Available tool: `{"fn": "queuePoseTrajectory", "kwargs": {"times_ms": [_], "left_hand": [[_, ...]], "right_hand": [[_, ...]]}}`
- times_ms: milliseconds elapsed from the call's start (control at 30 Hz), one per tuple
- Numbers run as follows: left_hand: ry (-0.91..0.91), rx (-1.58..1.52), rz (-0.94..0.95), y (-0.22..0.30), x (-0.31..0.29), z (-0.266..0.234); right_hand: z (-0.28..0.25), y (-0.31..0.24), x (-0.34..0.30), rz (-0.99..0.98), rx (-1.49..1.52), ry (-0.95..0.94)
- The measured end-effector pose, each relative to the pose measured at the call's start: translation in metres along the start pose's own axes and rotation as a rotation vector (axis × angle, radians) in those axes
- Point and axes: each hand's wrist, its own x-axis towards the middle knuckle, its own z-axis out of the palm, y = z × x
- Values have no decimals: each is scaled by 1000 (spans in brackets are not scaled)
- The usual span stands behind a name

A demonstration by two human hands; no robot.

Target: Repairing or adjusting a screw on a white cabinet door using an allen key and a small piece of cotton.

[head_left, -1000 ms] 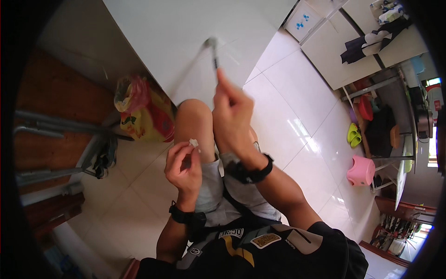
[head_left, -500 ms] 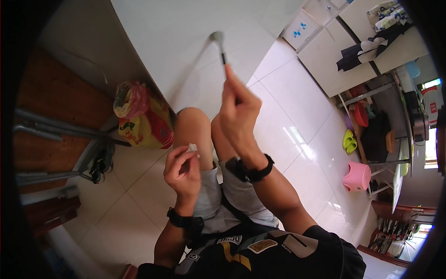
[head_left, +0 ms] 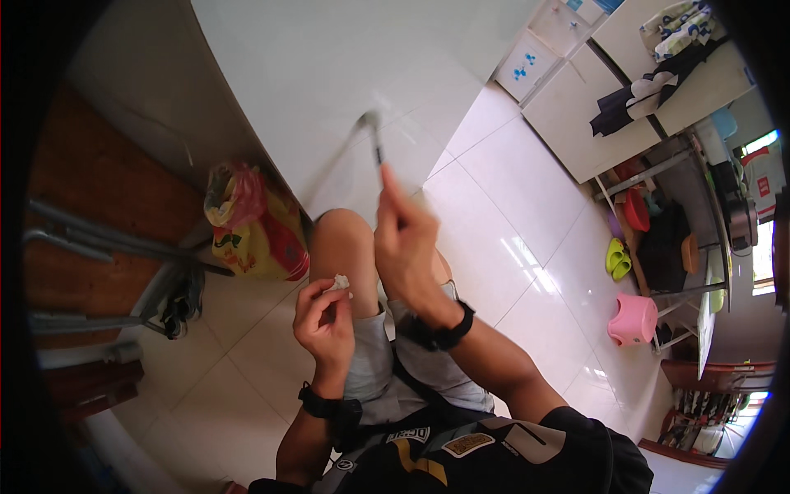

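In my right hand (head_left: 405, 239), the fingers are closed on the handle of a slim tool (head_left: 377, 146) with a dark shaft and a small, rounded greyish head. Its head is at the glossy pale panel (head_left: 329, 62) in front of my knees; whether it is a brush or a scraper is too blurred to tell. My left hand (head_left: 323, 325) is raised over my left thigh, fingertips pinching a small crumpled white wad (head_left: 340, 284) that looks like tissue. The two hands are apart.
A yellow and red plastic bag (head_left: 255, 226) stands left of the panel, near grey metal legs (head_left: 99, 309). At right are a pink stool (head_left: 632, 319), lime-green clogs (head_left: 617, 259) and a shelf rack holding several items. White cabinets (head_left: 588, 107) with cloths on them stand far right.
My right hand and the tool have moved down toward me and slightly left, so the tool's head is lower on the panel. My left hand keeps its pinch on the white wad.
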Motion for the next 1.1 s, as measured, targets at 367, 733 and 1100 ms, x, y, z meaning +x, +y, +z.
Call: {"fn": "queuePoseTrajectory", "kwargs": {"times_ms": [367, 733, 1100], "left_hand": [[-49, 72, 188, -9, 0, -2], [-19, 72, 184, -7, 3, 4], [-20, 172, 219, -1, 2, 8]], "right_hand": [[-1, 12, 7, 104, 285, 4], [-20, 13, 45, 150, 329, 99], [-18, 48, 46, 173, 285, 127]]}}
